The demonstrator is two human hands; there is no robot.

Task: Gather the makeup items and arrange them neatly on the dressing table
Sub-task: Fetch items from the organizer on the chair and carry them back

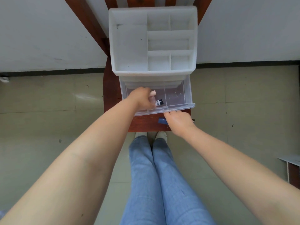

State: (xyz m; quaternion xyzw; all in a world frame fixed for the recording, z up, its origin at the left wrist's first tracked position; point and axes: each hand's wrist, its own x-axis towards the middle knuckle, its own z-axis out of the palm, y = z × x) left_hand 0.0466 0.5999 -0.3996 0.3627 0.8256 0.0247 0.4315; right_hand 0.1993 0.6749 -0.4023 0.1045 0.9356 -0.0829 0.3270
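Observation:
A white plastic organizer (129,46) with several bare top compartments stands on a narrow red-brown dressing table (112,98). Its clear drawer (177,96) is pulled out toward me. My left hand (141,99) is inside the drawer, its fingers curled round small items: a pale pink tube end (153,93) and a small clear bottle with a black cap (159,102) stick out from the hand. My right hand (178,121) grips the drawer's front edge from below. A small blue item (161,120) lies on the table, partly under my right hand.
The table stands against a white wall, with greenish floor tiles on both sides. My legs in blue jeans (155,176) and pale shoes stand close to the table's front edge. A low white-and-brown piece of furniture (292,166) sits at the right edge.

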